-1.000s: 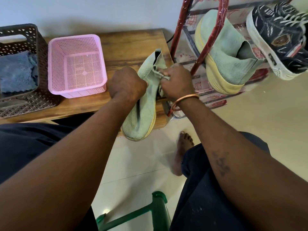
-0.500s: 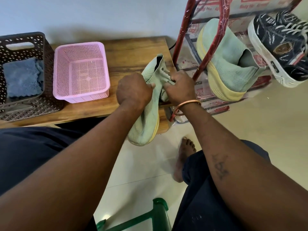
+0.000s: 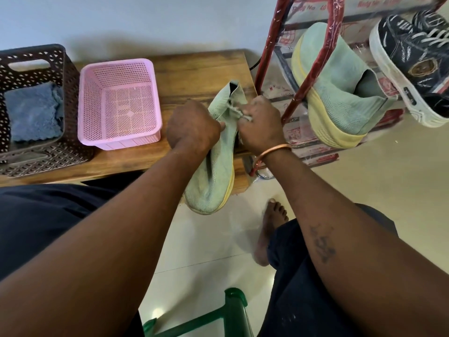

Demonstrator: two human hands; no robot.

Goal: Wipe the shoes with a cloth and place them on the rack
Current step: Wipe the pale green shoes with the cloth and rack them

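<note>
- The left hand [image 3: 194, 127] is curled round the upper of a pale green shoe [image 3: 213, 173] and grips it from the left side.
- The right hand [image 3: 261, 127] is closed on the other side of the shoe and pinches its whitish lace [image 3: 237, 112] near the opening. A copper-coloured bangle [image 3: 274, 152] sits on that wrist.
- The shoe hangs between the two hands, heel up and toe down, with its yellow sole turned to the right. It overlaps the front right corner of the wooden table [image 3: 194, 69] (whether it touches the wood cannot be told).
- On the table stands a pink basket [image 3: 119, 64], and just to its left a dark basket [image 3: 36, 57] with a folded blue cloth [image 3: 34, 113] inside.
- To the right of the table stands the red rack [image 3: 269, 57]. A second pale green shoe [image 3: 340, 100] rests tilted on it, and beside that a dark sneaker [image 3: 413, 64] with a white sole.
- Lower down, a bare foot [image 3: 269, 232] rests on the pale tiled floor [image 3: 206, 251], and part of a green stool [image 3: 233, 312] shows at the bottom edge.
</note>
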